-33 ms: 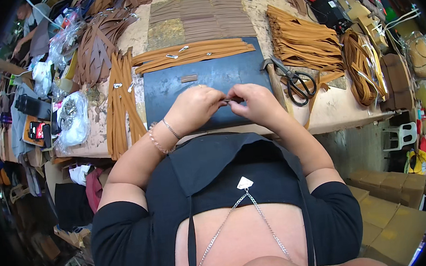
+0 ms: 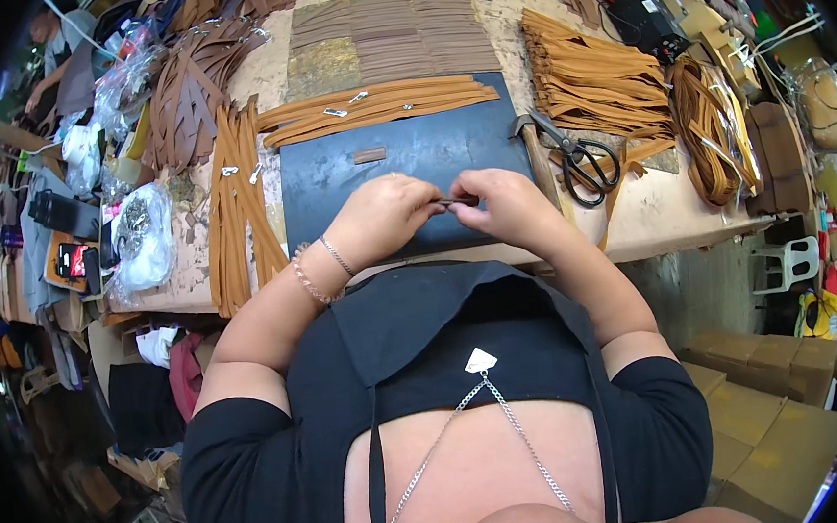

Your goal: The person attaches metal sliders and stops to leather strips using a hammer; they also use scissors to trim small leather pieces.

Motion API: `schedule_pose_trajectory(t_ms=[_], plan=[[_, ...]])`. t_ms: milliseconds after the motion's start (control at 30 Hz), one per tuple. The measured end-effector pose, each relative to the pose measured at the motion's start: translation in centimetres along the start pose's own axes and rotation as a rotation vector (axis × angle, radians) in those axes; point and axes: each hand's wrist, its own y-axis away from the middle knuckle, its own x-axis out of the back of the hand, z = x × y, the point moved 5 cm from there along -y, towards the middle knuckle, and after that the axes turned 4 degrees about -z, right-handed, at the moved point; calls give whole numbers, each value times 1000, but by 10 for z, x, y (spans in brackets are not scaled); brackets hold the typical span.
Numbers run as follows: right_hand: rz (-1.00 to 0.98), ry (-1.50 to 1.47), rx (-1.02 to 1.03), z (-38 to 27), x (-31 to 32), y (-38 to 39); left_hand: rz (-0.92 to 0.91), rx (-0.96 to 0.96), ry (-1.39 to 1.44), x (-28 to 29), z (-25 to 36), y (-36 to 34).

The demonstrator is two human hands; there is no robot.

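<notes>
Both hands meet over a dark blue work mat [image 2: 324, 185], fingertips almost touching. Between them is a small dark brown strip [image 2: 455, 201], mostly covered by the fingers. My left hand [image 2: 390, 215] pinches its left end, and my right hand [image 2: 497, 201] is closed on the other end. A short brown leather-like piece [image 2: 369, 155] lies flat on the mat, just beyond my left hand. Along the mat's far edge rest tan zipper strips [image 2: 386, 99] with metal sliders on them.
Right of the mat lie a hammer [image 2: 536, 159] and black-handled scissors [image 2: 590, 171]. A pile of tan zipper strips [image 2: 591, 81] sits behind them. More tan strips [image 2: 236, 212] hang over the table edge at left, beside a clear plastic bag [image 2: 144, 234]. Brown strips [image 2: 420, 35] lie in rows beyond.
</notes>
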Motion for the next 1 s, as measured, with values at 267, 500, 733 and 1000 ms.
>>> schedule_pose_trajectory(t_ms=[267,500,733,1000], plan=[[342,508,-431,136,81,55,-108,342,386,-7,-28,8],[292,399,-762,172,90,96,-27,489,780,-19,-57,7],[354,424,-640,186,73,98,5,499,1135,-16,-51,-3],[336,-217,-519,94,71,68,116,522,1124,0,-46,-8]])
